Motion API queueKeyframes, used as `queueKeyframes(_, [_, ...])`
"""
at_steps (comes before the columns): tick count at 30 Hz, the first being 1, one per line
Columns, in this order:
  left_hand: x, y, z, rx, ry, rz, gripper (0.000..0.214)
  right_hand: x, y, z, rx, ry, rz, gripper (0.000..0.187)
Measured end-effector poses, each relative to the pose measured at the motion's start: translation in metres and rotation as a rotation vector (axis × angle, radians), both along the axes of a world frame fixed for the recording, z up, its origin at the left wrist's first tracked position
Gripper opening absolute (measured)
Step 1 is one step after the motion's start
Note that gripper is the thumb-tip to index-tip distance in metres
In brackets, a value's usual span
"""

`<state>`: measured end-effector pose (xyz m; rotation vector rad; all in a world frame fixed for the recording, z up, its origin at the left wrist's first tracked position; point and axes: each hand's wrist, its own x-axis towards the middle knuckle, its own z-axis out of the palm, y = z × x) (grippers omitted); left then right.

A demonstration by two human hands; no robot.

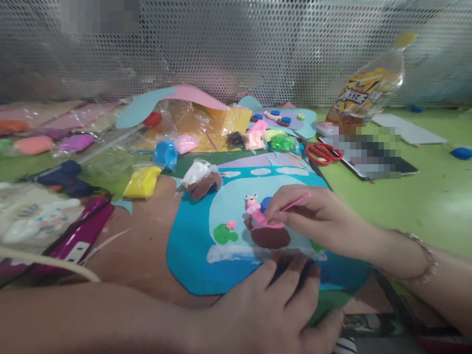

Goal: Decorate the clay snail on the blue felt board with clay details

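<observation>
My right hand [313,214] pinches a thin pink clay-modelling tool [298,200], its tip side down over the picture. Under those fingers is a clay figure with a pink body and pale head [252,202], and a blue clay lump [266,203] beside it. Below the figure sits a brown clay oval [271,237]. These lie on a light-blue panel set on a blue paper sheet [191,265]. Green clay leaves with a pink flower [230,225] are to the left. My left hand [273,305] rests with fingers spread on the sheet's lower edge.
Bagged clay lies behind: white and brown [202,178], yellow [142,182], blue [165,154], green [282,143]. Red-handled scissors [324,153], a phone-like slab [372,157] and a tilted drink bottle [368,91] stand right. A purple pouch [92,221] lies left, before a perforated metal panel [236,54].
</observation>
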<state>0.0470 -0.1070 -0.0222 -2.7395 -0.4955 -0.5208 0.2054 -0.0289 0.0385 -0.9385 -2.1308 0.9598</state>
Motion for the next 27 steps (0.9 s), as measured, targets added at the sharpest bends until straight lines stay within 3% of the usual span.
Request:
queueKeyframes(13, [-0.0007, 0.0007, 0.0016, -0.003, 0.014, -0.006, 0.039, 0.0009, 0.0009, -0.0012, 0.012, -0.031, 0.035, 0.014])
queueKeyframes(27, [-0.0015, 0.0018, 0.0006, 0.007, 0.012, -0.024, 0.039, 0.0044, -0.0006, 0.0007, 0.249, -0.09, 0.124, 0.017])
